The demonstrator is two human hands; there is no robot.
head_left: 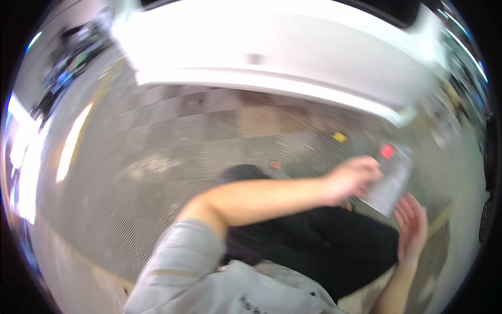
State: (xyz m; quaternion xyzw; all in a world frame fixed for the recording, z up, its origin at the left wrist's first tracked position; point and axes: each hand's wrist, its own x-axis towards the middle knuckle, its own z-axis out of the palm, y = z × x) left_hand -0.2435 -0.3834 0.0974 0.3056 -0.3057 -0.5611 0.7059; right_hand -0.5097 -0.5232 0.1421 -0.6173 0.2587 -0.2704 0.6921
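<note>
A flat grey rectangular piece (391,180), with a red patch near its top, is held at its left side by my left hand (356,179). That hand's fingers are curled in against it, and blur hides its exact kind. My right hand (412,226) is beside the lower right edge, fingers stretched out and slightly bent; I cannot tell if their tips touch it. Both hands are to the right of my body, next to my bent knee in black trousers (314,238).
A white vehicle-like body panel (272,47) spans the far side above the patterned tile floor (172,131). A small yellow object (340,137) and a blurred orange one (275,165) lie on the floor. Cluttered dark items (73,63) stand at far left.
</note>
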